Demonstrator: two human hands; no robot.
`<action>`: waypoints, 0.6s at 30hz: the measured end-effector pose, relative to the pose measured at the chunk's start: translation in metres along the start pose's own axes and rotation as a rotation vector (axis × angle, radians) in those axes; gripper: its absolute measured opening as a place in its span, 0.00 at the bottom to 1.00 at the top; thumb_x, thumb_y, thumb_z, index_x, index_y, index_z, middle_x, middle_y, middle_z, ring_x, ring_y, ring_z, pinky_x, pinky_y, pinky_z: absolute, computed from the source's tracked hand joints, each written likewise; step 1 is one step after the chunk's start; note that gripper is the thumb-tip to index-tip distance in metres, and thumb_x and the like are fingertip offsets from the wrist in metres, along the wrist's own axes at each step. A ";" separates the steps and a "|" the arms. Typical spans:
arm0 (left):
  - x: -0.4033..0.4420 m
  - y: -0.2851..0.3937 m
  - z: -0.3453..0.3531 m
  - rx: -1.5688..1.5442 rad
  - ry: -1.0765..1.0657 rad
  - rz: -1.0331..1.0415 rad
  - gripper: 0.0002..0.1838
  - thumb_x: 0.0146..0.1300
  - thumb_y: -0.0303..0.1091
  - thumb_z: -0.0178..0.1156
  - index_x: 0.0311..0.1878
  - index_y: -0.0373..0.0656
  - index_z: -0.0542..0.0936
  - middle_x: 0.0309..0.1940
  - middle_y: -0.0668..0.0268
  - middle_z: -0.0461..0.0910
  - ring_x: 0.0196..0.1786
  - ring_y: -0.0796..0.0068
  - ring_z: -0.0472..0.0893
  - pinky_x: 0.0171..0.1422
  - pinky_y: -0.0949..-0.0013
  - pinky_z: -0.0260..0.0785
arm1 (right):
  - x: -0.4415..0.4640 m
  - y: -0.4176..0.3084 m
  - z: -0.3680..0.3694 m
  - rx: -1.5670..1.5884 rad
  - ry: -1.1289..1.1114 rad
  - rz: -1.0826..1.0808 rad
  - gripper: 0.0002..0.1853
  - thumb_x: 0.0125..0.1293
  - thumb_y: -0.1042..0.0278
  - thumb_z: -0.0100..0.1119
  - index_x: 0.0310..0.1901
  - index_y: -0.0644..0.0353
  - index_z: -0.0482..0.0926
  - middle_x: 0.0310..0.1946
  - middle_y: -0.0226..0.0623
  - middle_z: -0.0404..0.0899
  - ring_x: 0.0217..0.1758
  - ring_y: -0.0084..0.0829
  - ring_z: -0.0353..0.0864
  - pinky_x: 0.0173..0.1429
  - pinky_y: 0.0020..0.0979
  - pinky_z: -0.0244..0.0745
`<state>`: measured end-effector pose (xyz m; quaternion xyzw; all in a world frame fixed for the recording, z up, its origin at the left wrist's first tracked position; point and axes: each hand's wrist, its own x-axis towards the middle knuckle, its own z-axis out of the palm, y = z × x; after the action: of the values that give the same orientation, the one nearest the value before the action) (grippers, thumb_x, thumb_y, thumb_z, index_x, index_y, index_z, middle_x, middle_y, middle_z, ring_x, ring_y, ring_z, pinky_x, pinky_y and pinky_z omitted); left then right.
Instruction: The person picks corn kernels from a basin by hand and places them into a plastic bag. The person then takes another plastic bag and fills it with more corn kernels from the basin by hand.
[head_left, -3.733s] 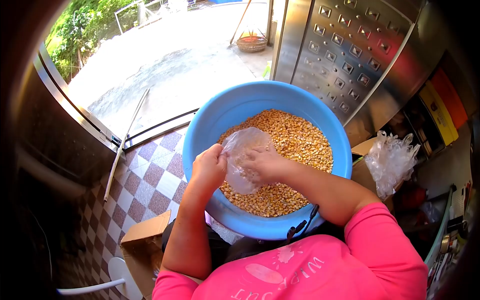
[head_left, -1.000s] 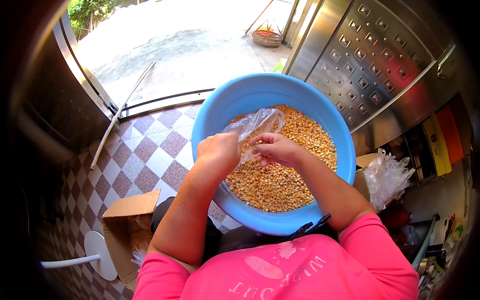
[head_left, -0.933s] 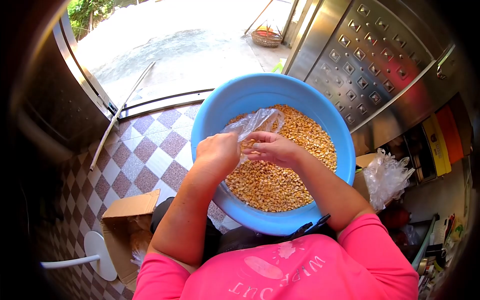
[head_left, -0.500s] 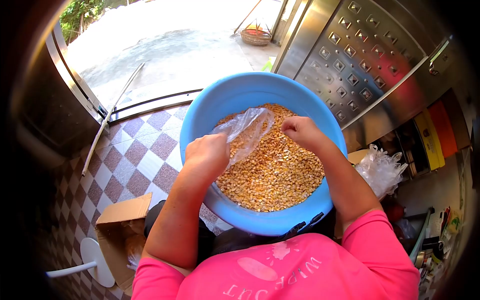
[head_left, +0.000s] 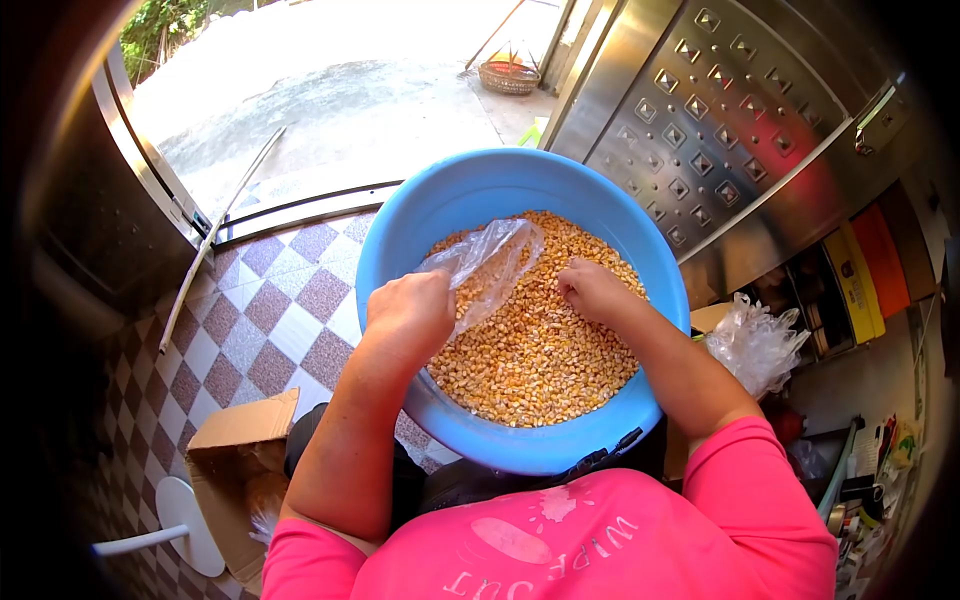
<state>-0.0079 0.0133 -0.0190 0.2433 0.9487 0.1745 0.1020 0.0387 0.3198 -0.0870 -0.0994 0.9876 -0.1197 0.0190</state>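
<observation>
A wide blue plastic basin (head_left: pixel 400 215) holds a heap of yellow corn kernels (head_left: pixel 540 375). Over the basin's left side, my left hand (head_left: pixel 410 308) is closed on the edge of a clear plastic bag (head_left: pixel 490 262). The bag hangs with its mouth spread above the corn, and kernels show through the film. My right hand (head_left: pixel 595 290) is down at the kernels right of the bag, its fingers curled and their tips partly hidden in the corn. How many kernels it grips is hidden.
A bundle of clear plastic bags (head_left: pixel 755 345) lies right of the basin. An open cardboard box (head_left: pixel 240 425) and a white round-based stand (head_left: pixel 190 525) are at lower left. A pole (head_left: pixel 215 240) leans by the doorway; a metal door (head_left: pixel 700 130) stands at right. Outside sits a wicker basket (head_left: pixel 508 78).
My right hand has moved down from above the corn into the kernels. My left hand and the bag stay nearly in place.
</observation>
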 end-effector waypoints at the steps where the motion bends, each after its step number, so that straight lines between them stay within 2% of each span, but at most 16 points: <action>1: 0.000 0.000 0.000 0.003 -0.002 0.006 0.13 0.66 0.40 0.49 0.38 0.43 0.80 0.38 0.55 0.82 0.45 0.51 0.81 0.51 0.52 0.71 | 0.000 0.000 0.000 0.000 -0.001 0.000 0.02 0.55 0.76 0.58 0.30 0.57 0.78 0.34 0.42 0.74 0.42 0.44 0.76 0.46 0.42 0.73; 4: -0.001 0.000 -0.001 -0.003 0.000 0.002 0.13 0.66 0.39 0.49 0.39 0.43 0.80 0.38 0.55 0.82 0.45 0.52 0.81 0.51 0.53 0.71 | -0.001 0.002 0.001 0.041 0.024 0.026 0.03 0.54 0.76 0.58 0.30 0.57 0.78 0.33 0.42 0.75 0.41 0.45 0.76 0.45 0.42 0.73; 6: -0.001 0.001 -0.001 -0.008 0.000 0.001 0.13 0.66 0.39 0.49 0.39 0.43 0.80 0.38 0.55 0.82 0.46 0.52 0.81 0.51 0.53 0.71 | 0.001 0.003 -0.001 0.185 0.054 0.041 0.04 0.54 0.78 0.58 0.32 0.57 0.78 0.30 0.38 0.76 0.35 0.37 0.77 0.40 0.37 0.73; 7: -0.001 0.001 -0.002 -0.012 -0.001 0.000 0.12 0.66 0.38 0.49 0.39 0.43 0.80 0.39 0.56 0.82 0.46 0.52 0.81 0.51 0.53 0.71 | 0.001 0.004 -0.002 0.183 0.054 0.039 0.04 0.54 0.78 0.58 0.32 0.57 0.78 0.30 0.38 0.76 0.35 0.37 0.77 0.40 0.37 0.73; 9: -0.001 0.001 -0.003 -0.013 -0.007 -0.003 0.12 0.65 0.38 0.49 0.38 0.42 0.80 0.39 0.56 0.83 0.46 0.52 0.81 0.51 0.53 0.71 | 0.001 0.005 -0.007 0.565 -0.020 0.267 0.04 0.55 0.77 0.58 0.32 0.59 0.78 0.27 0.31 0.76 0.29 0.26 0.75 0.35 0.31 0.72; 10: -0.001 0.001 -0.003 -0.013 -0.015 -0.004 0.12 0.65 0.38 0.49 0.38 0.42 0.80 0.39 0.56 0.83 0.46 0.52 0.81 0.51 0.53 0.71 | 0.001 0.004 -0.011 0.563 -0.020 0.264 0.04 0.55 0.77 0.58 0.32 0.59 0.78 0.27 0.31 0.76 0.29 0.26 0.75 0.35 0.31 0.72; 12: 0.001 -0.001 0.000 -0.006 -0.021 0.003 0.12 0.65 0.37 0.49 0.38 0.42 0.80 0.38 0.56 0.83 0.46 0.52 0.81 0.51 0.53 0.72 | 0.001 -0.001 -0.021 0.882 -0.135 0.397 0.03 0.56 0.76 0.59 0.33 0.59 0.77 0.26 0.26 0.75 0.28 0.18 0.72 0.33 0.25 0.70; 13: 0.002 -0.002 0.002 0.003 -0.030 0.012 0.12 0.64 0.37 0.49 0.38 0.41 0.80 0.38 0.55 0.83 0.45 0.52 0.81 0.50 0.53 0.72 | 0.000 -0.005 -0.024 0.880 -0.135 0.393 0.03 0.56 0.76 0.59 0.33 0.59 0.77 0.26 0.26 0.75 0.28 0.18 0.72 0.33 0.25 0.70; 15: 0.001 -0.001 0.002 0.007 -0.042 0.007 0.12 0.64 0.37 0.49 0.37 0.41 0.80 0.37 0.55 0.83 0.45 0.52 0.82 0.50 0.52 0.72 | -0.003 -0.017 -0.030 0.961 -0.348 0.301 0.03 0.57 0.76 0.59 0.34 0.59 0.78 0.26 0.26 0.76 0.29 0.18 0.73 0.34 0.24 0.71; 18: 0.000 -0.001 0.002 0.019 -0.034 0.014 0.12 0.64 0.36 0.50 0.37 0.41 0.81 0.36 0.54 0.83 0.43 0.52 0.82 0.48 0.52 0.73 | 0.000 -0.052 -0.048 0.964 -0.886 0.156 0.05 0.57 0.77 0.59 0.35 0.60 0.78 0.26 0.27 0.76 0.31 0.19 0.75 0.37 0.24 0.72</action>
<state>-0.0079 0.0133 -0.0213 0.2537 0.9467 0.1619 0.1146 0.0459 0.2815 -0.0274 -0.0477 0.7265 -0.4945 0.4748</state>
